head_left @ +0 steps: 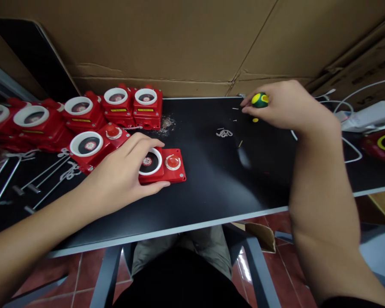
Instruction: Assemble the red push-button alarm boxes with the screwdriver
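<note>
My left hand (128,167) is closed around a red call-point box (178,172), which lies flat on the black table. The box has a white ring around a dark round face and a small red dome at its right end. My thumb lies along its near side, and the fingers reach over its far side. Farther right, my right hand (276,105) grips a green and yellow screwdriver (259,100) by its rounded handle; its shaft is hidden. Small screws (234,120) and a coiled white cord (224,133) lie left of that hand.
Several similar red boxes (147,115) stand in a row at the back left. Small metal hammers (34,188) with cords lie on the left. Crumbs (167,124) are scattered beside the row. White cables (353,149) lie at the right. Cardboard (166,42) backs the table (195,205).
</note>
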A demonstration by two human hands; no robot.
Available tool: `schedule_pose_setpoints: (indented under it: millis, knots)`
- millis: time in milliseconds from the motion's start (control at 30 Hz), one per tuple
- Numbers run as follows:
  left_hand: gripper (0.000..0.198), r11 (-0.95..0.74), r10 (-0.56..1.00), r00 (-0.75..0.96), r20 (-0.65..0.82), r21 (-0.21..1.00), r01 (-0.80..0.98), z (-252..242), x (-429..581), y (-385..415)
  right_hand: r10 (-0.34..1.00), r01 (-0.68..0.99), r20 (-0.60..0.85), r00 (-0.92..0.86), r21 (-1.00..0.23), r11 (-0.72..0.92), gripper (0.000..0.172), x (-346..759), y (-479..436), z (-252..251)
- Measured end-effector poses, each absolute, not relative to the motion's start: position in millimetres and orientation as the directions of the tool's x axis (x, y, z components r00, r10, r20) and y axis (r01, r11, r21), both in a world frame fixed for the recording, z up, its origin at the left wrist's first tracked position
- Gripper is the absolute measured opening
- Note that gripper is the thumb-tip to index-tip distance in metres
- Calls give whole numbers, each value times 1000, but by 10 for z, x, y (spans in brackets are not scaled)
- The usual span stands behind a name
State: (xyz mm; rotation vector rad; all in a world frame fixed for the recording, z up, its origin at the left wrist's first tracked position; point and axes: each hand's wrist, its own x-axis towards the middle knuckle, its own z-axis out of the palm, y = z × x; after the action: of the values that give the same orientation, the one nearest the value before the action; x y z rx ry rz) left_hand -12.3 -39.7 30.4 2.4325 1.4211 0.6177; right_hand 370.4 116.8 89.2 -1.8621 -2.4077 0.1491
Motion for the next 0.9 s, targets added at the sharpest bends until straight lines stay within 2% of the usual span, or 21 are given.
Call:
schedule_pose_setpoints:
  millis: [100,300,500,633,767,900]
  knots:
    - [66,-499,867,437,240,415,761,296,-128,-399,978,974,-29,-209,-91,205,26,3714,1200,846]
    - [61,-515,857,449,254,387,765,293,-156,-415,965,968,-92,-244,-77,237,27,3703,1268,714]
    - [65,-511,860,446,249,405,758,284,-162,-410,940,934,-14,-341,-119,337,24,3781,1360,635]
    - [65,-510,860,441,256,422,750,282,-157,-413,905,886,32,-425,-190,423,19,3768,1376,588]
    - [61,-517,856,449,256,387,763,299,-152,-426,862,843,-58,-504,-249,476,19,3681,1362,519]
    - [61,-521,853,451,261,383,763,301,-153,-425,842,841,-128,-523,-237,487,16,3580,1353,487]
